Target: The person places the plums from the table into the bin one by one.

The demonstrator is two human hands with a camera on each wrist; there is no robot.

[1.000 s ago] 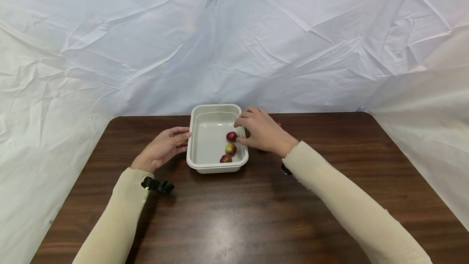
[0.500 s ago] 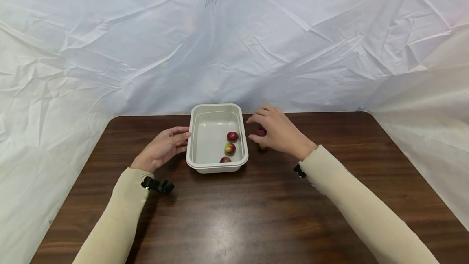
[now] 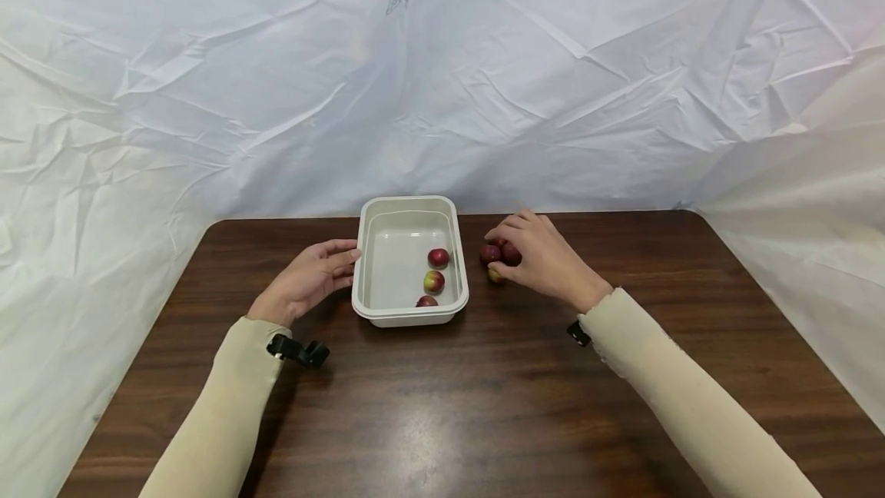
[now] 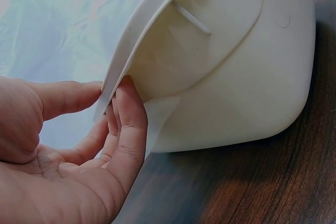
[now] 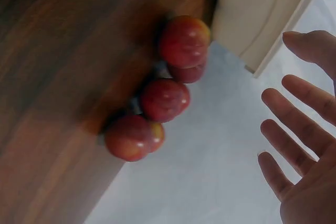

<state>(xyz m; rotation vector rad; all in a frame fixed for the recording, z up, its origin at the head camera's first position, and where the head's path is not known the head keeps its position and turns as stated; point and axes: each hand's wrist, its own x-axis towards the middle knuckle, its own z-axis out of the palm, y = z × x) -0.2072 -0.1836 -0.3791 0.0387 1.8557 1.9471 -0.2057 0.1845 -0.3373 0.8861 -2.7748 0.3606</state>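
My left hand (image 3: 309, 273) pinches the left rim of an off-white plastic container (image 3: 396, 267). In the left wrist view, the thumb is on one side of the rim and the fingers on the other. Inside the container lie a dark red plum (image 3: 439, 257), a yellow-green and red plum (image 3: 434, 281) and another red plum (image 3: 426, 301), in a row along the right side. My right hand (image 3: 542, 256) reaches over a cluster of plums (image 3: 490, 253) right of the container. The right wrist view shows its fingers (image 5: 296, 116) spread and apart from the loose plums (image 5: 163, 99).
A dark wood table (image 3: 415, 406) bears everything. Wrinkled white sheeting (image 3: 442, 83) hangs behind its back edge and at both sides. Black camera mounts sit at both wrists, the left mount (image 3: 299, 350) showing most.
My right hand has moved right, from the container's right rim to the loose plums, uncovering them. The plums in the container have shifted slightly. My left hand has stayed on the rim.
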